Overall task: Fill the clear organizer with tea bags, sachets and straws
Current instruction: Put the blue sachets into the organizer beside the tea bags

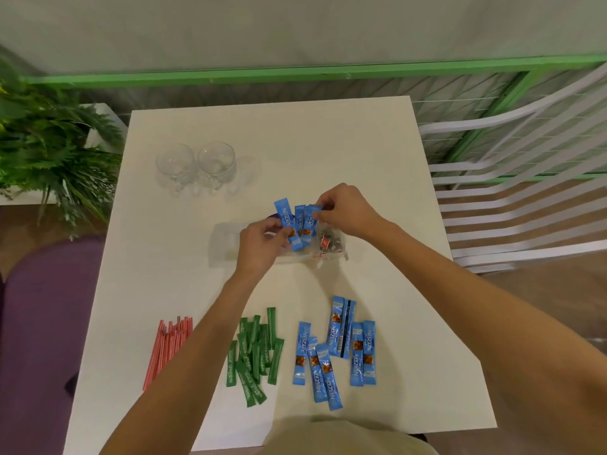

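The clear organizer (226, 239) lies across the middle of the white table (345, 142). Tea bags (330, 243) fill its right compartment. Three blue coffee sachets (297, 224) stand upright in a middle compartment. My left hand (261, 244) pinches the lower part of these sachets. My right hand (348, 210) pinches the top of the rightmost one. Near the table's front edge lie more blue sachets (338, 351), a pile of green sachets (254, 354) and a bundle of red striped straws (167, 348).
Two clear glass cups (197, 165) stand behind the organizer at the left. A green plant (49, 142) is off the table's left side, a purple seat (42, 323) below it. White chairs (525, 192) stand to the right.
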Motion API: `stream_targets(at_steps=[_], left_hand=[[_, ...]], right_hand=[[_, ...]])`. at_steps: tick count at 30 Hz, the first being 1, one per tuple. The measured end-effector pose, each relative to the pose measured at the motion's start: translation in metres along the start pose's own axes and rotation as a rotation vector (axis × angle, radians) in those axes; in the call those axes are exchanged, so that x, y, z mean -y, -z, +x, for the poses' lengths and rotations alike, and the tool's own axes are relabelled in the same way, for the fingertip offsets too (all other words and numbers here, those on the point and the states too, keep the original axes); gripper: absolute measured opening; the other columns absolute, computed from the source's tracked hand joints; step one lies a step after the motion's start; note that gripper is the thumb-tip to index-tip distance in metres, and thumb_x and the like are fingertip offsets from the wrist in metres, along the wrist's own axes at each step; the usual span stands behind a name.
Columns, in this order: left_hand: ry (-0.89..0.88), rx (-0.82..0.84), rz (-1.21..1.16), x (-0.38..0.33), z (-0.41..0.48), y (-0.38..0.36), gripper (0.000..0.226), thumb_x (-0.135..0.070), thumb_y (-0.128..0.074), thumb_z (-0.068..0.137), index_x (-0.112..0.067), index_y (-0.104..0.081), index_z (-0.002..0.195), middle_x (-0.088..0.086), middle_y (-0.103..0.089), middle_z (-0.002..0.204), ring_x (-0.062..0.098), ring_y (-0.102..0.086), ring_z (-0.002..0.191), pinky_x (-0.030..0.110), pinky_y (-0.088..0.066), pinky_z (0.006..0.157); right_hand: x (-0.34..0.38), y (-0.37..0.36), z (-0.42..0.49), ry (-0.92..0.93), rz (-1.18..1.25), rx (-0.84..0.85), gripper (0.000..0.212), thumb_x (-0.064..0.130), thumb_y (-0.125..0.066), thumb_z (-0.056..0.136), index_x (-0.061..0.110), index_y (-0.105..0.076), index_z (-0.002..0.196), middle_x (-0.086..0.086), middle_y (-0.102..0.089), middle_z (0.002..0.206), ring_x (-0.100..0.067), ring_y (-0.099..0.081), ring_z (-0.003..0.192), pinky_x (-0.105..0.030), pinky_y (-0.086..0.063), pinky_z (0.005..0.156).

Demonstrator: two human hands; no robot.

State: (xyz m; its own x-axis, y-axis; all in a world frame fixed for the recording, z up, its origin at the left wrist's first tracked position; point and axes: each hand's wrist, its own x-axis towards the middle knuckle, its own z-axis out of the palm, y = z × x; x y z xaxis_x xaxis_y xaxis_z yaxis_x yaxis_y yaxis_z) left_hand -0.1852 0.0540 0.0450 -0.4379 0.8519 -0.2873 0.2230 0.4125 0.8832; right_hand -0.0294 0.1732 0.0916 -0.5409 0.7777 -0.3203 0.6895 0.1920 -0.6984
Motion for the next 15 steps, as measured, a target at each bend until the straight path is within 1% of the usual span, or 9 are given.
stream_targets(at_steps=[3, 6, 7, 9, 11, 13, 15], left_hand=[[-0.042, 0.0, 0.089, 0.0, 0.016, -0.002, 0.006, -0.017, -0.071, 0.085, -0.014, -0.073, 0.08, 0.001, -0.073, 0.077, 0.015, -0.067, 0.062, 0.028, -0.053, 0.061], [-0.071, 0.03, 0.168, 0.003, 0.027, -0.006, 0.002, -0.019, -0.075, 0.081, -0.017, -0.075, 0.083, -0.001, -0.073, 0.077, 0.013, -0.066, 0.064, 0.023, -0.05, 0.062], [-0.075, 0.042, 0.214, 0.003, 0.029, -0.007, 0.006, -0.02, -0.076, 0.08, -0.017, -0.076, 0.085, -0.001, -0.073, 0.078, 0.011, -0.065, 0.064, 0.022, -0.049, 0.063], [-0.085, 0.066, 0.316, 0.005, 0.032, -0.009, 0.014, -0.022, -0.077, 0.078, -0.017, -0.076, 0.091, -0.001, -0.073, 0.08, 0.012, -0.064, 0.066, 0.024, -0.048, 0.063], [-0.102, 0.088, 0.414, 0.006, 0.034, -0.01, 0.018, -0.025, -0.077, 0.079, -0.019, -0.076, 0.095, -0.003, -0.072, 0.081, 0.013, -0.061, 0.068, 0.023, -0.044, 0.059], [-0.11, 0.096, 0.485, 0.004, 0.036, -0.011, 0.017, -0.029, -0.075, 0.081, -0.019, -0.075, 0.094, -0.005, -0.07, 0.081, 0.012, -0.058, 0.069, 0.023, -0.04, 0.057], [-0.124, 0.096, 0.548, 0.004, 0.037, -0.011, 0.015, -0.03, -0.073, 0.083, -0.018, -0.075, 0.09, -0.005, -0.068, 0.081, 0.012, -0.056, 0.071, 0.025, -0.039, 0.061]], right_hand=[[-0.001, -0.008, 0.009, -0.003, -0.08, 0.009, 0.011, 0.008, -0.069, 0.083, 0.003, -0.074, 0.092, -0.008, -0.068, 0.076, -0.014, -0.055, 0.06, -0.024, -0.044, 0.059], [-0.004, -0.015, 0.016, -0.013, -0.162, 0.019, 0.013, 0.011, -0.07, 0.082, 0.005, -0.074, 0.092, -0.011, -0.072, 0.088, -0.019, -0.059, 0.07, -0.032, -0.052, 0.069], [-0.006, -0.016, 0.017, -0.017, -0.19, 0.024, 0.014, 0.013, -0.071, 0.082, 0.006, -0.074, 0.094, -0.011, -0.072, 0.09, -0.021, -0.06, 0.073, -0.033, -0.052, 0.072], [-0.007, -0.018, 0.02, -0.024, -0.249, 0.029, 0.017, 0.016, -0.071, 0.083, 0.008, -0.074, 0.098, -0.009, -0.071, 0.094, -0.024, -0.063, 0.082, -0.034, -0.051, 0.078], [-0.008, -0.019, 0.022, -0.019, -0.305, 0.03, 0.019, 0.019, -0.069, 0.085, 0.011, -0.073, 0.101, -0.007, -0.071, 0.096, -0.025, -0.063, 0.089, -0.036, -0.049, 0.083], [-0.008, -0.019, 0.023, -0.005, -0.348, 0.026, 0.019, 0.02, -0.068, 0.086, 0.012, -0.073, 0.103, -0.005, -0.071, 0.097, -0.025, -0.062, 0.091, -0.036, -0.046, 0.086], [-0.01, -0.021, 0.025, 0.01, -0.382, 0.02, 0.018, 0.022, -0.066, 0.087, 0.014, -0.073, 0.102, -0.004, -0.072, 0.097, -0.025, -0.061, 0.092, -0.034, -0.043, 0.086]])
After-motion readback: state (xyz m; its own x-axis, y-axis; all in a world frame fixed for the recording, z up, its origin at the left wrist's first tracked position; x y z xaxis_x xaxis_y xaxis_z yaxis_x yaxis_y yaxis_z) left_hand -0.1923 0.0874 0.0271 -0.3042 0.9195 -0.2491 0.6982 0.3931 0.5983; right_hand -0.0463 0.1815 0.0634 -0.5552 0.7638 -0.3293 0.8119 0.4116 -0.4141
